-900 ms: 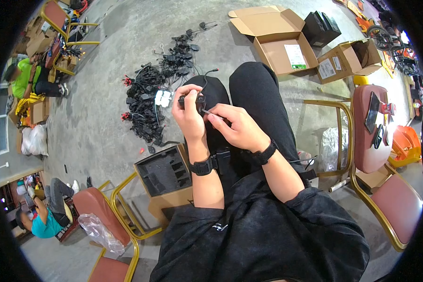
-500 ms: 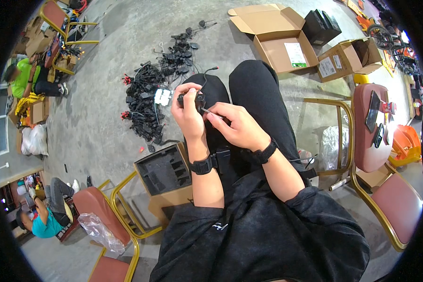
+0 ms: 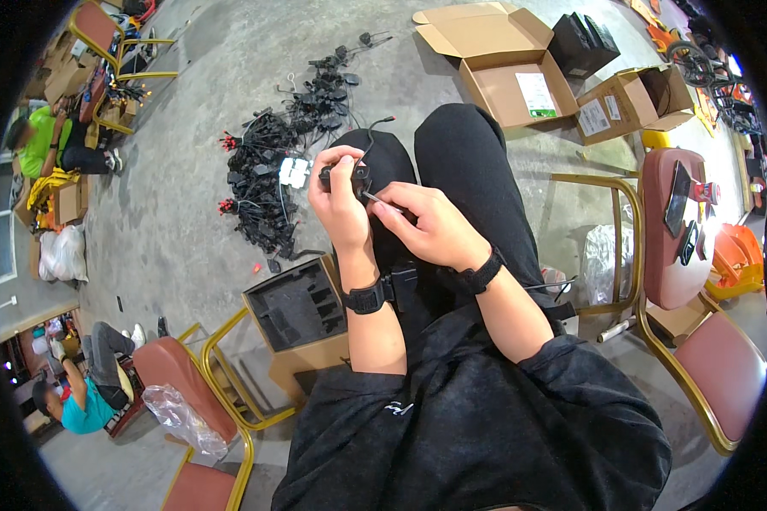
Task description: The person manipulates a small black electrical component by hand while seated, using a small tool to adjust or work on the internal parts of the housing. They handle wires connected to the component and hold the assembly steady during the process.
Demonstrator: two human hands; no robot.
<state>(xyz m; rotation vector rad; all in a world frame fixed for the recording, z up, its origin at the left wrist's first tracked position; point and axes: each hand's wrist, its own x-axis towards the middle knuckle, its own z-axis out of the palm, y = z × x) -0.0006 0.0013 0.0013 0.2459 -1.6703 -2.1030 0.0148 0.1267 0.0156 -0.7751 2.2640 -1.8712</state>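
Right hand [image 3: 430,223], slanted thin rod [image 3: 371,198], pointing forward-left

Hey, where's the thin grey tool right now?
In the head view, just above centre, the thin grey tool is pinched in the right hand, pointing left toward the small black device in the left hand.

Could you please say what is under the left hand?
Part of a black device and a black trouser leg show past the left hand; what it covers cannot be seen.
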